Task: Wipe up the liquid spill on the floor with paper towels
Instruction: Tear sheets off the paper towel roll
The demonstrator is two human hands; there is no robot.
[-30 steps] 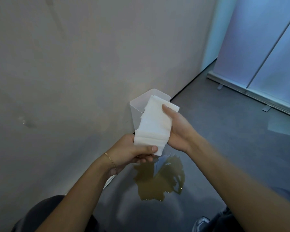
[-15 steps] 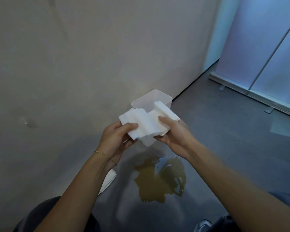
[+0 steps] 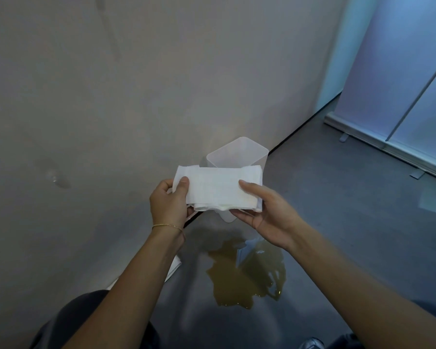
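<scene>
**Head view, looking down at a grey floor (image 3: 342, 222).** The spill (image 3: 247, 275) — a yellow-brown puddle with an irregular edge and bright reflections on its surface — lies on the floor, unwiped. Above the spill and clear of the floor, both hands hold the towels (image 3: 217, 190), a folded white stack turned with its long side across the view.

The left hand (image 3: 170, 201) grips the stack's left end, thumb on top and fingers curled beneath. A thin gold bracelet (image 3: 167, 225) circles its wrist. The right hand (image 3: 269, 217) pinches the right end, thumb laid flat on the upper face and fingers under the lower edge. The hands are apart, joined only by the stack, and the towels are well clear of the spill.

Beyond the spill, against the wall (image 3: 111, 109), stands a translucent open-topped bin (image 3: 237, 156). The towels hide its middle, and one lower corner shows beneath them. Left of the spill, at the foot of the wall, a white sheet (image 3: 176, 265) lies flat, partly covered by the left forearm. Far beyond the spill to the right, a pale blue panel (image 3: 400, 71) rises from a low base on the floor. Nearer than the spill — at the bottom edge — dark trousers (image 3: 68, 321) and the toe of a shoe (image 3: 310, 343) show.
</scene>
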